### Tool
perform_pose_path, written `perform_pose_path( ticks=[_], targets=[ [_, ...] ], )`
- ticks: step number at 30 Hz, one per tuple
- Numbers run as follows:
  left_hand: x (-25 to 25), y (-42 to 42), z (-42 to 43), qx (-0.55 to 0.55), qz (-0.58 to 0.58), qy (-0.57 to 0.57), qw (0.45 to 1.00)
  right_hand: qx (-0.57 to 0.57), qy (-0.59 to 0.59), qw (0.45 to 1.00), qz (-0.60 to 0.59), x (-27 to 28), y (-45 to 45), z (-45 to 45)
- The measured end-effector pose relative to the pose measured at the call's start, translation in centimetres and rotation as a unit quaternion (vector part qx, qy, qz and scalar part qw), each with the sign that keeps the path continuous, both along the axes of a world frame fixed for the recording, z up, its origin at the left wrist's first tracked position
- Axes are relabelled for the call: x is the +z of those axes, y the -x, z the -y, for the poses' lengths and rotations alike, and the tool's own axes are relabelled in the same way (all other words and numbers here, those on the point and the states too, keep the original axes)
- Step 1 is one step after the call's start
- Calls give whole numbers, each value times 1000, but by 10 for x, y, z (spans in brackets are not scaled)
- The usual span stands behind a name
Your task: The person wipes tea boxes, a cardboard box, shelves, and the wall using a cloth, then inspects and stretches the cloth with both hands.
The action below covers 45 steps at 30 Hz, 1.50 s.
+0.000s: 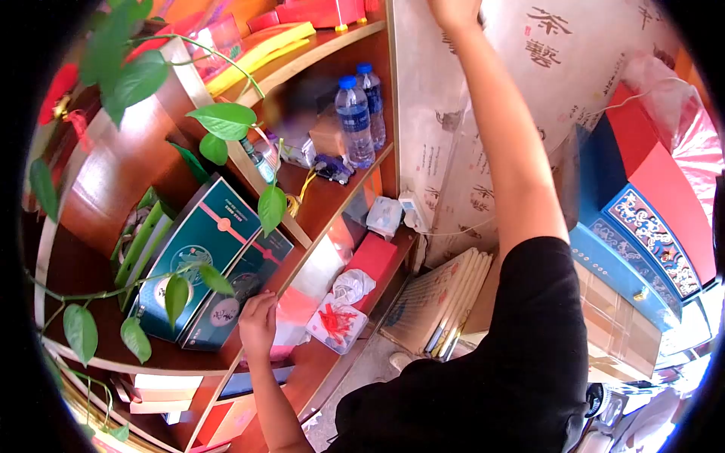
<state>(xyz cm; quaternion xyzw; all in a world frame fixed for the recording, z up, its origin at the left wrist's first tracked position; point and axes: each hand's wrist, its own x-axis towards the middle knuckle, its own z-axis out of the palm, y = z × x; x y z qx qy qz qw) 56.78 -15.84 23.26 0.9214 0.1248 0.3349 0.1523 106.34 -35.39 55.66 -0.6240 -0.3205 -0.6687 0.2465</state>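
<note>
My left hand [258,325] is at the edge of a wooden shelf [298,260], beside the dark green boxes [223,260]. Its fingers are bent together, and whatever they hold, if anything, is hidden. My right arm stretches up across the patterned wall, and my right hand [455,13] is cut off by the top edge of the view. A small dark thing shows beside that hand, too little of it to name. Two water bottles [355,124] with blue caps stand on the shelf between the hands.
Plant vines with green leaves [225,121] hang before the shelves. Lower down are a red box [370,264] and a clear container [337,325] with red items. Flat panels [442,302] lean by the wall. Blue and red boxes [630,219] sit on cardboard [615,321] at right.
</note>
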Motion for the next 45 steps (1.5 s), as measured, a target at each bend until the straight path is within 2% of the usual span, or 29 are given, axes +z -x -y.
perform_pose_path(
  ticks=[1, 2, 3, 5, 6, 7, 9, 11, 14, 17, 18, 19, 20, 21, 23, 24, 28, 29, 30, 31, 34, 36, 38, 41, 45],
  targets=[
    [0, -1, 0, -1, -5, 5, 1000, -22, -1, 997, 70, 7, -7, -1],
    [1, -1, 0, 2, -5, 1, 1000, -80, 44, 995, 43, 6, -17, -2],
    [2, -2, 0, 4, -2, -4, 1000, -82, 50, 995, 39, -4, -25, -7],
    [-2, -3, -4, 5, -10, -8, 1000, -143, 70, 976, 149, -33, -34, -16],
    [-4, -3, -4, 8, -16, -17, 1000, -144, 98, 978, 119, -53, -39, -19],
    [-5, -3, -4, 1, -22, -10, 1000, -220, 151, 956, 124, -76, -37, -17],
    [-5, -3, -4, 15, -31, -26, 999, -141, 202, 965, 93, -144, -45, -20],
    [-5, -2, -5, 11, -46, -28, 998, -123, 237, 963, 17, -228, -35, -17],
    [-4, -3, -7, 6, -52, -37, 998, -94, 350, 928, -83, -361, -37, -2],
    [-9, -1, -9, -7, -58, -40, 997, -50, 438, 885, -147, -434, -34, 25],
    [-11, 0, -9, 3, -61, -34, 998, -52, 452, 884, -107, -437, -37, 33],
    [-12, 1, -9, 13, -61, -31, 998, -55, 463, 882, -65, -416, -27, 37],
    [-13, 2, -10, 15, -70, -25, 997, -132, 507, 852, -13, -392, -18, 49],
    [-14, 3, -10, 5, -59, -28, 998, -145, 503, 852, -10, -367, -17, 50],
    [-15, 4, -12, 13, -68, -46, 997, -209, 288, 934, 30, -322, -20, 37],
    [-17, 5, -13, 10, -63, -48, 997, -200, 246, 948, 19, -285, -22, 30],
    [-19, 6, -11, -5, -37, -77, 996, -169, 94, 980, 51, -128, -36, 7],
    [-16, 4, -15, -20, -27, -105, 994, -164, 61, 982, 68, -97, -40, 2],
    [16, 1, -2, -30, -58, -88, 994, -161, 29, 984, 73, -73, -43, -3],
    [17, 0, -1, -36, -47, -81, 995, -159, 22, 983, 90, -63, -46, -7],
    [23, -1, 3, -20, -56, -82, 995, -129, 42, 990, 43, -85, -43, -15],
    [24, -2, 5, -17, -55, -77, 995, -184, 144, 972, 1, -137, -40, -20],
    [22, -3, 4, -19, -48, -71, 996, -182, 219, 959, -9, -216, -37, -27],
    [25, -2, 1, -22, -42, -59, 997, -186, 278, 942, 11, -310, -34, -10],
    [16, 3, -6, -28, -57, -47, 997, -180, 358, 916, 10, -367, -31, 21]
  ],
)
